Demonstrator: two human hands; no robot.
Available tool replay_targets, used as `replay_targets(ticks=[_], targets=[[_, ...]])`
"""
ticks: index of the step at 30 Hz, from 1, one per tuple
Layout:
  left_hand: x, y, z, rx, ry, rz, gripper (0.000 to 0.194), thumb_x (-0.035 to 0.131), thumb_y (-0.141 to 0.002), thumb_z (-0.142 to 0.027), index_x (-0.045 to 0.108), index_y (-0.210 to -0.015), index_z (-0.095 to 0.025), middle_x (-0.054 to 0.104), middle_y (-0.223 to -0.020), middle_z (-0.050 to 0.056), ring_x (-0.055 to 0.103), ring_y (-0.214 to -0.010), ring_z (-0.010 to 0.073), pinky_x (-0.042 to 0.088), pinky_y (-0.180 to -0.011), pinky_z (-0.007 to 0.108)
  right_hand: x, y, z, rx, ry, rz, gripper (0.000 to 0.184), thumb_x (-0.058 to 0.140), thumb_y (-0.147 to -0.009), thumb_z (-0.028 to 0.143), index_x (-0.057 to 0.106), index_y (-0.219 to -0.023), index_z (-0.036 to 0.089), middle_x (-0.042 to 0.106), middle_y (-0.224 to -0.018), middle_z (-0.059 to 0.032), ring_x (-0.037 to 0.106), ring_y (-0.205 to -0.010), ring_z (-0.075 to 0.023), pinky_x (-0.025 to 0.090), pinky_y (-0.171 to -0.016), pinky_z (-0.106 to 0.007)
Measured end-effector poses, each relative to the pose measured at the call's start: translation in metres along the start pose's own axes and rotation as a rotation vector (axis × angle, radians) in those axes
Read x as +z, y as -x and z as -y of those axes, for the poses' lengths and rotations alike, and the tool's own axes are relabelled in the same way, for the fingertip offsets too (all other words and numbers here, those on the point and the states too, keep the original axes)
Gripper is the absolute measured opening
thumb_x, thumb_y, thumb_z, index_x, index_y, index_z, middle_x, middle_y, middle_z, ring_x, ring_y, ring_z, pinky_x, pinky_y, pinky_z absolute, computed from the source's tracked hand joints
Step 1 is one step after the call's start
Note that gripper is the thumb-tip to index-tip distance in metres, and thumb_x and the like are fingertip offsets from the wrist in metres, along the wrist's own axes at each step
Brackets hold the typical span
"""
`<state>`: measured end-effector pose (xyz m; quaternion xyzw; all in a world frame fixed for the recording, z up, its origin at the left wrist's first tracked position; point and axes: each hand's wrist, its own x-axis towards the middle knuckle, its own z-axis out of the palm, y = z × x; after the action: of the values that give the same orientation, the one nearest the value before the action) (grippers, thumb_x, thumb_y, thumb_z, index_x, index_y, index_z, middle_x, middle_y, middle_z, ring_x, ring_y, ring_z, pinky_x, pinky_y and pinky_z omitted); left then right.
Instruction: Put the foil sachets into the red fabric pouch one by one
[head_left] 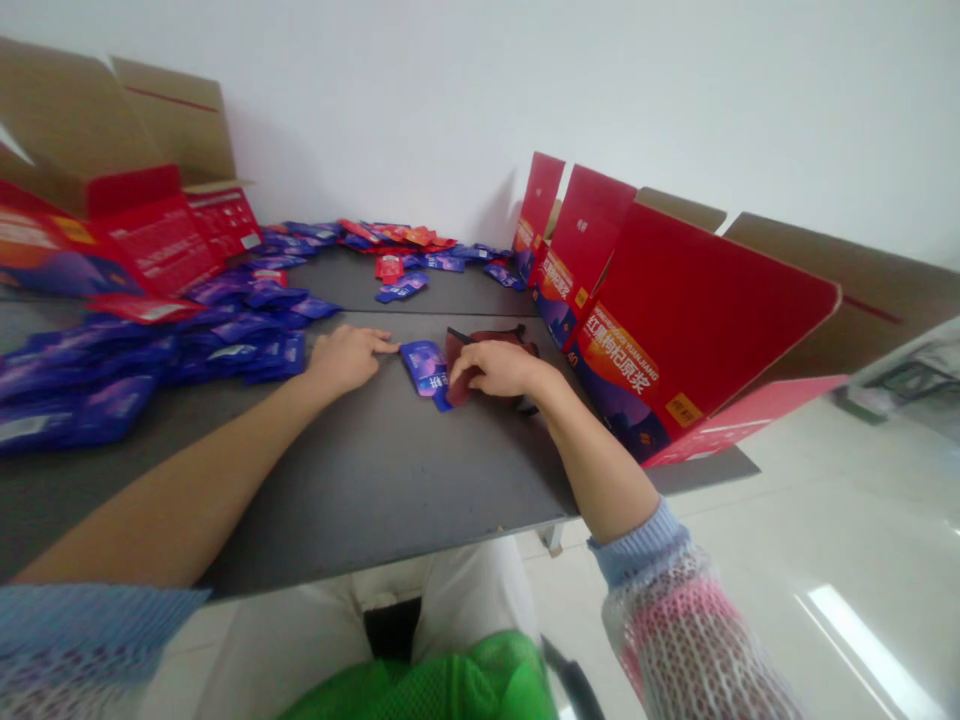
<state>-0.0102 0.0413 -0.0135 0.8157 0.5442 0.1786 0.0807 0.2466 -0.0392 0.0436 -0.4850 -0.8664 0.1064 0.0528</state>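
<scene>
My left hand [345, 358] rests on the grey table with its index finger stretched toward a purple-blue sachet [424, 366]; the fingertip is at the sachet's left edge. No object shows in that hand. Just right of the sachet, my right hand [499, 368] has its thumb and fingers closed on a reddish-brown flat piece [459, 390], whose kind I cannot make out. A dark strap-like part shows behind that hand. A bit of another blue sachet [442, 399] shows under the first one.
Piled blue sachets [225, 335] cover the table's left side. More blue and red sachets [405, 237] lie along the wall. Open red cartons [637, 330] line the right edge, and another open red carton [157, 235] stands at the left back. The table's front edge is near my lap.
</scene>
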Motion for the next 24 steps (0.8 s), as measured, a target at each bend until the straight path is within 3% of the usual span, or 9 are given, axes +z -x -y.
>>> replay_targets(ticks=[3,7,9,10,12,15,17,20,24], targets=[[0.002,0.007,-0.013,-0.026,-0.058,0.022,0.053,0.058,-0.077,-0.010,0.077,-0.120,-0.034,0.062,-0.143,0.001,0.053,-0.134,0.0376,0.041,-0.106,0.060,-0.006,0.004,0.012,0.072,0.051,0.038,0.037,0.073,-0.072,0.008,0.082,-0.095,0.036,0.079,-0.094,0.0055,0.072,-0.091,-0.0192,0.048,-0.074,-0.025],[0.005,0.019,-0.033,-0.244,0.038,-0.120,0.042,0.052,-0.085,-0.019,0.076,-0.120,-0.020,0.071,-0.129,0.011,0.064,-0.120,0.0361,0.050,-0.097,0.051,-0.006,0.009,0.017,0.010,-0.110,0.193,0.034,0.077,-0.072,0.009,0.082,-0.096,0.033,0.079,-0.094,0.0069,0.072,-0.086,-0.0155,0.048,-0.073,-0.021],[0.007,0.026,-0.042,-0.319,0.150,-0.163,0.050,0.054,-0.089,-0.027,0.065,-0.135,-0.014,0.073,-0.124,0.014,0.065,-0.117,0.0348,0.050,-0.096,0.047,-0.005,0.012,0.016,-0.015,-0.165,0.210,0.031,0.081,-0.071,0.014,0.082,-0.097,0.032,0.079,-0.092,0.0066,0.071,-0.085,-0.0154,0.048,-0.074,-0.022],[0.007,0.029,-0.046,-0.322,0.182,-0.166,0.060,0.056,-0.089,-0.033,0.055,-0.145,-0.012,0.072,-0.125,0.016,0.064,-0.119,0.0350,0.049,-0.098,0.047,-0.005,0.013,0.016,0.007,-0.153,0.146,0.029,0.082,-0.071,0.018,0.081,-0.097,0.031,0.078,-0.090,0.0058,0.071,-0.085,-0.0166,0.048,-0.074,-0.023],[0.010,0.034,-0.054,-0.271,0.153,-0.119,0.083,0.060,-0.088,-0.050,0.035,-0.157,-0.011,0.067,-0.135,0.019,0.054,-0.131,0.0383,0.042,-0.105,0.052,-0.004,0.014,0.017,0.110,-0.078,-0.137,0.025,0.082,-0.074,0.026,0.079,-0.099,0.030,0.077,-0.092,0.0027,0.069,-0.088,-0.0199,0.049,-0.075,-0.027],[0.013,0.037,-0.060,-0.130,-0.029,0.059,0.098,0.053,-0.083,-0.074,0.033,-0.160,-0.017,0.045,-0.157,0.020,0.034,-0.144,0.0464,0.029,-0.110,0.063,-0.006,0.013,0.018,0.241,-0.029,-0.630,0.022,0.073,-0.085,0.031,0.075,-0.106,0.027,0.073,-0.103,-0.0021,0.066,-0.097,-0.0224,0.049,-0.081,-0.032],[0.012,0.034,-0.059,-0.054,-0.115,0.174,0.102,0.048,-0.079,-0.083,0.035,-0.160,-0.022,0.031,-0.165,0.016,0.025,-0.147,0.0490,0.024,-0.111,0.066,-0.005,0.011,0.015,0.237,-0.059,-0.769,0.025,0.069,-0.089,0.033,0.072,-0.113,0.026,0.071,-0.108,-0.0036,0.064,-0.103,-0.0225,0.049,-0.086,-0.033],[0.008,0.027,-0.052,-0.009,-0.153,0.281,0.102,0.047,-0.076,-0.086,0.033,-0.160,-0.030,0.026,-0.167,0.011,0.023,-0.147,0.0500,0.022,-0.111,0.066,0.005,0.005,0.010,0.180,-0.067,-0.712,0.030,0.064,-0.093,0.038,0.069,-0.120,0.027,0.070,-0.113,-0.0045,0.061,-0.110,-0.0232,0.048,-0.094,-0.036],[0.003,0.024,-0.045,0.058,-0.196,0.268,0.094,0.042,-0.079,-0.086,0.040,-0.157,-0.035,0.025,-0.168,0.007,0.017,-0.150,0.0497,0.019,-0.111,0.068,0.031,-0.006,0.010,0.153,0.039,-0.389,0.048,0.066,-0.091,0.047,0.063,-0.134,0.027,0.065,-0.127,-0.0083,0.055,-0.119,-0.0287,0.048,-0.096,-0.042]])
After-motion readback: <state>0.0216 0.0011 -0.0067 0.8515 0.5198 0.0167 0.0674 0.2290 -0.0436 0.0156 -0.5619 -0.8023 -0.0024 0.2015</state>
